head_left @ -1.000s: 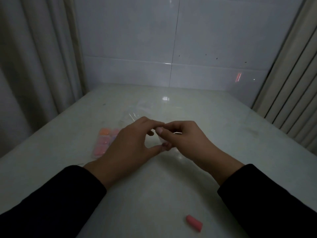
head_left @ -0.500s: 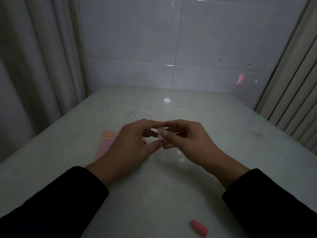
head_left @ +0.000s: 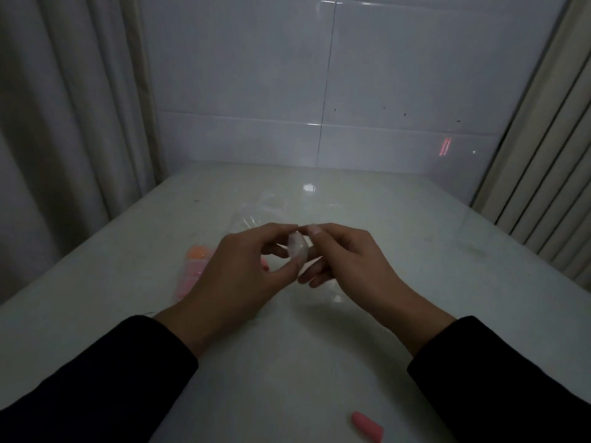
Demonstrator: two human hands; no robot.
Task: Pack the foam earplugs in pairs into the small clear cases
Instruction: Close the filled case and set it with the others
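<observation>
1. Small clear case (head_left: 298,248) held above desk (head_left: 399,238) center, pinched btwn both hands.
2. Left hand (head_left: 238,276) grip closed on case w/ thumb + forefinger.
3. Right hand (head_left: 348,260) grip pinching case top edge.
4. Loose pink earplug (head_left: 367,430) at 6 o'clock, near edge.
5. Pink/orange earplugs (head_left: 192,266) at 9 o'clock, partly hidden by left hand.

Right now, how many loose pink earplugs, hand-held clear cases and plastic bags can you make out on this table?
Loose pink earplug: 1
Clear case held between left hand and right hand: 1
Clear plastic bag: 1
Total: 3
Earplugs behind the left hand are too hidden to count.
</observation>
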